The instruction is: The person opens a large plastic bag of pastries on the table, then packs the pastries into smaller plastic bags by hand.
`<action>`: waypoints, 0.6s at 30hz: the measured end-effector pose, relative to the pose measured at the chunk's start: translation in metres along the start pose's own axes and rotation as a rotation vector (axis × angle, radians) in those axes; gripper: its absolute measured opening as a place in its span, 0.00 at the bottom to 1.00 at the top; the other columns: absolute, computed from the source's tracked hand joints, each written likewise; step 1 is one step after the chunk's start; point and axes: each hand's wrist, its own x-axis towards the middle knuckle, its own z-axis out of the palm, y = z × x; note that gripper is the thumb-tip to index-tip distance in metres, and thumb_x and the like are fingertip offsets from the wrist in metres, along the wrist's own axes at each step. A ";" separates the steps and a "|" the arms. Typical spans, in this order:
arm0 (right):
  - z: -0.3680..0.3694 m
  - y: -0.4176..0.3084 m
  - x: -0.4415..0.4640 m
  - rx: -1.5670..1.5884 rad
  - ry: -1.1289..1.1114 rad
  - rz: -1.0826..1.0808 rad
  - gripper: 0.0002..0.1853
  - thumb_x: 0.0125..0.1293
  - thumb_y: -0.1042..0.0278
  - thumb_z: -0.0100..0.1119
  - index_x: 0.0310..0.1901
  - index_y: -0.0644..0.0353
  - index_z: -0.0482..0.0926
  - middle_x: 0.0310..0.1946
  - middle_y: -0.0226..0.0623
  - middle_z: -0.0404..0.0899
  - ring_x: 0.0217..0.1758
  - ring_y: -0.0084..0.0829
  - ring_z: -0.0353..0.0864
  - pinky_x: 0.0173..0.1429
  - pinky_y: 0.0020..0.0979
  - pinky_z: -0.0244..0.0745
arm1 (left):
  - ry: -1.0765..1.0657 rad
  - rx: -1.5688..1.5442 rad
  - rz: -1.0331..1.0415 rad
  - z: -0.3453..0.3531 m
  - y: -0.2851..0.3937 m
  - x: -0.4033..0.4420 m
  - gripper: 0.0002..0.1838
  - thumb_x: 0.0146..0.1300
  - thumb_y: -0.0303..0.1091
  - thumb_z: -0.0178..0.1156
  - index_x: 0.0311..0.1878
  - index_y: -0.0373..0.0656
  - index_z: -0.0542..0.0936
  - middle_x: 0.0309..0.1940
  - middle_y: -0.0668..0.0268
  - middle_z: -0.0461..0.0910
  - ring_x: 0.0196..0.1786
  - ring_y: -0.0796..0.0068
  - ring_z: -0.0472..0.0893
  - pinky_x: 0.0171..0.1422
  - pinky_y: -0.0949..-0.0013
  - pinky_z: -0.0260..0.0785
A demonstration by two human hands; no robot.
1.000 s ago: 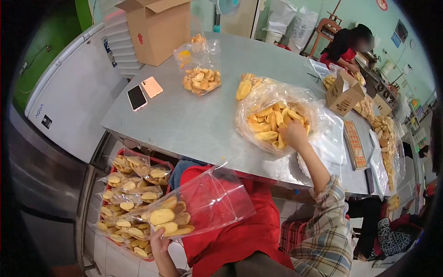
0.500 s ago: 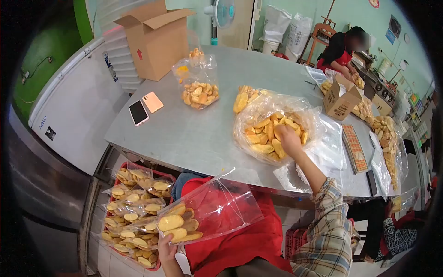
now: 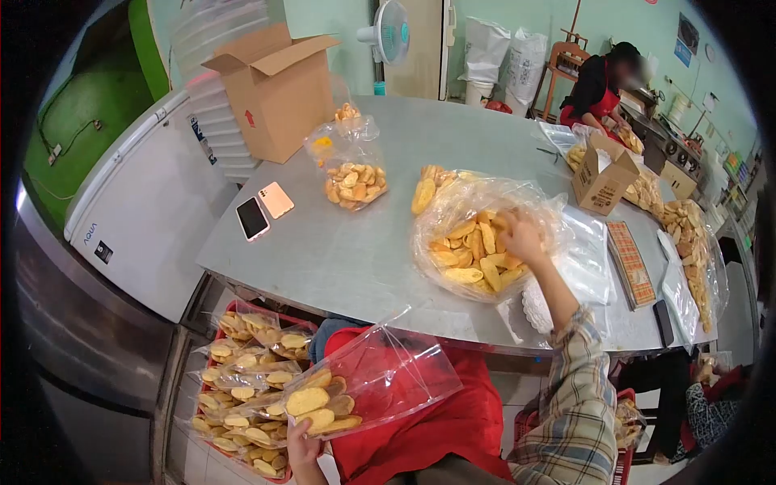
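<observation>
My left hand [image 3: 302, 444] grips the lower end of a clear plastic bag [image 3: 404, 368], which lies slanted over my red apron with its open end to the upper right. Several oval yellow bread slices [image 3: 307, 401] rest in the bag near that hand. My right hand [image 3: 525, 236] reaches into a large open plastic bag [image 3: 432, 198] on the metal table, fingers curled down onto the loose bread slices [image 3: 473, 250] heaped there. The fingertips are partly hidden, so how many slices they hold does not show.
Filled bread bags [image 3: 242, 396] crowd a red crate at lower left. On the table [image 3: 323, 267] stand a tied bag [image 3: 356, 186], two phones [image 3: 252, 218], a cardboard box [image 3: 279, 105] and a small carton [image 3: 602, 174]. A co-worker [image 3: 602, 89] handles bread at the far right.
My right hand has moved right and slightly up within the large bag, onto the slices at its right side. My left hand still holds the clear bag. The whole view has shifted slightly.
</observation>
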 end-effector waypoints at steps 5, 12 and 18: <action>0.023 -0.024 -0.077 -0.310 0.005 -0.339 0.24 0.52 0.65 0.54 0.54 0.49 0.69 0.52 0.49 0.65 0.47 0.51 0.70 0.49 0.40 0.70 | 0.078 -0.068 -0.063 0.000 0.000 0.006 0.34 0.48 0.24 0.56 0.62 0.39 0.58 0.55 0.57 0.67 0.57 0.58 0.69 0.59 0.56 0.63; 0.021 -0.003 -0.061 0.136 -0.053 -0.228 0.27 0.51 0.67 0.56 0.56 0.55 0.67 0.54 0.50 0.62 0.51 0.54 0.67 0.54 0.43 0.67 | 0.093 -0.137 0.028 0.005 0.005 0.018 0.29 0.51 0.28 0.55 0.59 0.41 0.62 0.53 0.59 0.70 0.55 0.59 0.70 0.61 0.54 0.62; 0.030 0.002 -0.031 -0.089 0.050 -0.228 0.31 0.51 0.68 0.57 0.59 0.61 0.62 0.53 0.59 0.63 0.54 0.51 0.67 0.56 0.38 0.66 | 0.065 -0.108 0.076 0.016 0.008 0.014 0.25 0.52 0.32 0.56 0.55 0.39 0.67 0.51 0.59 0.72 0.53 0.60 0.72 0.60 0.53 0.62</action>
